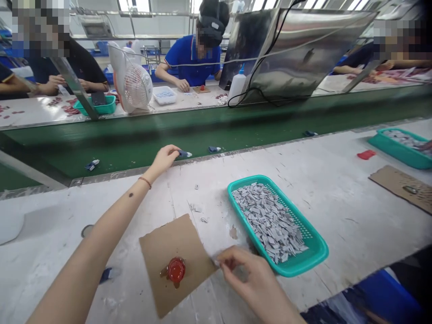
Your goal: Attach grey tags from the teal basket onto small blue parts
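My left hand (pixel 166 157) stretches out to the far edge of the worktable. Its fingers are closed on a small dark-blue piece with a white end (pixel 184 154), held at the rim of the green belt (pixel 151 135). My right hand (pixel 248 276) is low over the table with thumb and forefinger pinched together; whatever lies between the tips is too small to make out. Beside those fingertips is the corner of a brown cardboard sheet (pixel 175 238), bearing a small round dish of red liquid (pixel 176 270). Right of it stands a green basket (pixel 315 254) of small grey-white pieces (pixel 270 220).
Similar blue-and-white pieces (pixel 214 149) lie along the belt, and one dark-blue piece (pixel 106 274) is under my left forearm. At right are another green basket (pixel 398 148) and cardboard (pixel 401 184). Across the belt, people work by a fan (pixel 137 85) and white bottle (pixel 237 85).
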Tool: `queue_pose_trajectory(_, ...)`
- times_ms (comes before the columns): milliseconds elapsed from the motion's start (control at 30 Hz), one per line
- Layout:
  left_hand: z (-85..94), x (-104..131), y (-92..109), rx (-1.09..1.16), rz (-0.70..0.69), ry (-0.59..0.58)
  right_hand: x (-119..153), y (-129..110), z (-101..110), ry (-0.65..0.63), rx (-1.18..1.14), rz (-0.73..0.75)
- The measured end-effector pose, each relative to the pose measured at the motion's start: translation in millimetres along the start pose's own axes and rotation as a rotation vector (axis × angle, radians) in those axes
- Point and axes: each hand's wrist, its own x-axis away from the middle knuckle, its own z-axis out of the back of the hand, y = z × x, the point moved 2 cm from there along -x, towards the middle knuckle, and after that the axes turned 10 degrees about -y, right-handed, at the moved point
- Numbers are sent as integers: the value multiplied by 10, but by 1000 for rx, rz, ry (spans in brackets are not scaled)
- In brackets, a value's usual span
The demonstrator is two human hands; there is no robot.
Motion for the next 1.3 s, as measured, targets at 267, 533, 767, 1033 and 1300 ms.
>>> queue_pose_trajectory(267, -929, -683, 505, -95, -114, -115, 175, 236, -325, 224, 49, 49)
queue_pose_trajectory(533, -1102, -698, 551, -171, -131, -149, 112, 196, -331, 194, 26, -30)
queue_pose_trajectory(767, -1036, -345, 660, -73, -242, -190, 43, 165, -229, 163, 17, -151)
queue_pose_trajectory(1033, -922, 283, 856, 168, -241, -245, -23, 114, -244, 225, 84, -57)
queue_pose_trajectory(1300, -343, 1342, 874, 949, 208, -225, -6, 120, -361, 236, 244, -97)
